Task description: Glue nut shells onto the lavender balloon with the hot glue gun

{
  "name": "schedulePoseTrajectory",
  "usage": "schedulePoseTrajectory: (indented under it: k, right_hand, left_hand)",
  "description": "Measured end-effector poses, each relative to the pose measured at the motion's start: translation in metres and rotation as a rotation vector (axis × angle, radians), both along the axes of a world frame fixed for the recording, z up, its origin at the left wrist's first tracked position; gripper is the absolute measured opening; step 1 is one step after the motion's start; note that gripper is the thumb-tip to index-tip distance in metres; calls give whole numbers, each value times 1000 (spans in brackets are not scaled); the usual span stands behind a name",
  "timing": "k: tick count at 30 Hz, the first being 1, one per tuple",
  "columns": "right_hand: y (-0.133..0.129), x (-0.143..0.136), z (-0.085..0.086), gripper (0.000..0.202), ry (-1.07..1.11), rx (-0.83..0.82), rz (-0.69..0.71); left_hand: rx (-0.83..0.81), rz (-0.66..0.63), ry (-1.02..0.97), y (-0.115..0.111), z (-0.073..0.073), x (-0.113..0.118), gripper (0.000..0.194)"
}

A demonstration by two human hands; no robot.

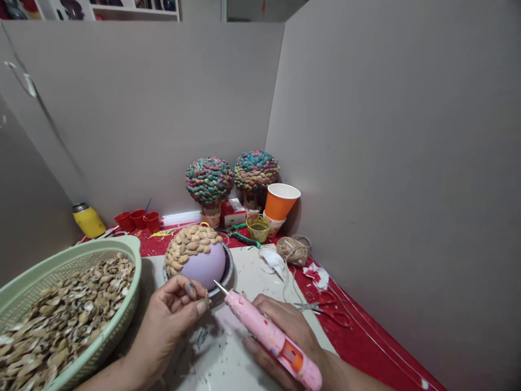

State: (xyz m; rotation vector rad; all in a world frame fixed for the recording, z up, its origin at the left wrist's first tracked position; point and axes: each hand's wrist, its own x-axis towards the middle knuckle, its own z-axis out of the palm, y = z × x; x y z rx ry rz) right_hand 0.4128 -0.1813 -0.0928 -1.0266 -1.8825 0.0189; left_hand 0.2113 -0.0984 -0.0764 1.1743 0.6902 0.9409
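Note:
My right hand [280,326] is wrapped round a pink glue gun [266,331] with a thin metal nozzle and an orange inset. The nozzle points up and left, close to a lilac ball [205,266]. Peanut shells [193,241] cover the ball's top and left side in overlapping rows; its front is bare. The ball rests in a dark round bowl [228,271]. In front of it, my left hand [179,304] pinches a small peanut shell [208,299] between thumb and fingers, mostly hidden by them.
At left stands a green colander [136,260] full of peanut shells. Two painted shell trees [209,182], paper cups [281,201], green-handled pliers [246,239], twine [293,251], red scissors [334,309], red cups [138,218] and a yellow bottle [90,221] surround the white board [252,271].

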Motion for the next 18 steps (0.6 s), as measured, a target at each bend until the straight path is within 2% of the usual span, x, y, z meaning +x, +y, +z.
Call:
schedulePoseTrajectory:
  k: [5, 10, 14, 18]
  right_hand:
    - [0, -1, 0, 18, -115, 30, -30]
    - [5, -4, -10, 29, -171, 150, -59]
    - [7, -3, -16, 30, -160, 129, -34]
    - [6, -2, -11, 32, -126, 93, 12]
  left_hand:
    - [98, 85, 12, 4, 3, -5, 25]
    - [140, 106, 32, 5, 3, -3, 24]
    - [158, 110, 69, 4, 2, -1, 24]
    - [172, 106, 86, 3, -1, -2, 23]
